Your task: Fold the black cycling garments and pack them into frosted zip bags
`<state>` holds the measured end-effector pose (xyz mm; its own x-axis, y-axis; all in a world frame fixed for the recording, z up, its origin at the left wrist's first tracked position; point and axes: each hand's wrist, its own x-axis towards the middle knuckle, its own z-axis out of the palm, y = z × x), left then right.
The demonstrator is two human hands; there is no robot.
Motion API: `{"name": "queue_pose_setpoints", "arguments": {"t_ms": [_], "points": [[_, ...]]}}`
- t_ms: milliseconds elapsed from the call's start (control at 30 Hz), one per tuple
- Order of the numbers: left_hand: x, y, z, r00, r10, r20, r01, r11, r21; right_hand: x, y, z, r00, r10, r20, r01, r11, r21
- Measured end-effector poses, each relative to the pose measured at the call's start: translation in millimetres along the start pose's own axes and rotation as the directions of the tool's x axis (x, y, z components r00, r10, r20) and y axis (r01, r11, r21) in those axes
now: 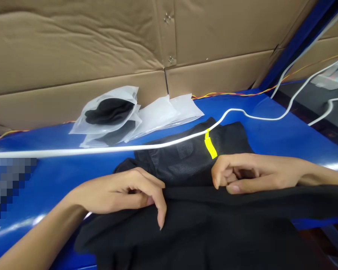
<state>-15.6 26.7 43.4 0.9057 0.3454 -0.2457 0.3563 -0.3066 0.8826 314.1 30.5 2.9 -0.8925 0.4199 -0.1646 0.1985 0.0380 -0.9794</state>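
Hold broad, smooth black cloth (202, 217) evenly over the near edge of the glossy blue surface (59, 176), with bent left hand (126, 191) and curled right hand (270, 172) against it; whether pinching, impossible to tell. Avoid snagging black mesh fabric (174, 168), toward the far edge behind a long white cable (169, 143).
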Motion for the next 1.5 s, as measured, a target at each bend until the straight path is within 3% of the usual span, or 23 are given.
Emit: {"name": "queue_pose_setpoints", "arguments": {"t_ms": [100, 200, 267, 367, 500, 600, 667, 767, 867, 1000, 1100, 1200, 1267, 1400, 1500], "points": [[-7.0, -8.9, -9.5, 0.992, -0.089, -0.095, 0.079, 0.992, -0.099, -1.9, 2.2, -15.4, 0.998, -0.060, 0.008, 0.060, 0.998, 0.000], [-19.3, -17.4, -18.1, 0.983, -0.115, -0.141, 0.061, 0.937, -0.343, -4.2, 12.4, -30.9, 0.997, -0.047, -0.059, 0.060, 0.970, 0.237], [-27.4, -22.0, -22.5, 0.982, -0.125, -0.140, 0.044, 0.878, -0.476, -6.8, 20.4, -38.8, 0.990, -0.029, -0.139, 0.068, 0.955, 0.288], [-34.4, -27.2, -27.0, 0.952, -0.171, -0.254, 0.062, 0.921, -0.385, -11.2, 26.9, -46.1, 0.976, -0.022, -0.216, 0.098, 0.932, 0.348], [-32.2, -28.4, -30.2, 0.851, -0.267, -0.452, 0.199, 0.961, -0.193, -15.5, 24.5, -52.2, 0.966, -0.055, -0.255, 0.157, 0.902, 0.402], [-29.1, -28.1, -32.9, 0.823, -0.210, -0.528, 0.252, 0.968, 0.008, -16.0, 25.4, -57.5, 0.952, -0.009, -0.306, 0.095, 0.959, 0.268], [-29.0, -30.8, -35.2, 0.807, -0.161, -0.568, 0.282, 0.950, 0.132, -14.2, 29.1, -60.7, 0.899, 0.003, -0.438, 0.022, 0.998, 0.052], [-30.2, -40.0, -37.6, 0.772, -0.099, -0.628, 0.296, 0.930, 0.217, -8.4, 35.1, -63.4, 0.794, -0.112, -0.598, -0.031, 0.974, -0.223], [-29.5, -49.5, -37.1, 0.755, 0.038, -0.655, 0.291, 0.875, 0.386, -2.4, 38.6, -63.2, 0.718, -0.250, -0.649, -0.083, 0.896, -0.436], [-26.5, -52.0, -33.9, 0.771, 0.125, -0.624, 0.309, 0.784, 0.539, 0.8, 42.2, -60.4, 0.651, -0.351, -0.673, -0.156, 0.806, -0.571], [-25.9, -45.9, -31.1, 0.785, 0.131, -0.605, 0.335, 0.731, 0.594, 1.0, 44.7, -58.8, 0.653, -0.390, -0.649, -0.187, 0.748, -0.637], [-26.9, -35.1, -26.5, 0.802, 0.134, -0.583, 0.309, 0.742, 0.595, 1.9, 46.0, -58.7, 0.673, -0.431, -0.601, -0.234, 0.646, -0.726], [-27.2, -27.0, -22.3, 0.841, 0.132, -0.524, 0.243, 0.773, 0.585, 3.1, 46.8, -59.3, 0.671, -0.449, -0.589, -0.252, 0.609, -0.752], [-24.5, -16.6, -14.2, 0.960, 0.050, -0.277, 0.138, 0.774, 0.618, 4.4, 48.7, -60.8, 0.665, -0.459, -0.590, -0.270, 0.589, -0.762], [-20.9, -17.4, -11.0, 0.978, -0.008, -0.211, 0.156, 0.697, 0.699, 3.2, 47.1, -59.9, 0.653, -0.484, -0.582, -0.263, 0.575, -0.774]]}}
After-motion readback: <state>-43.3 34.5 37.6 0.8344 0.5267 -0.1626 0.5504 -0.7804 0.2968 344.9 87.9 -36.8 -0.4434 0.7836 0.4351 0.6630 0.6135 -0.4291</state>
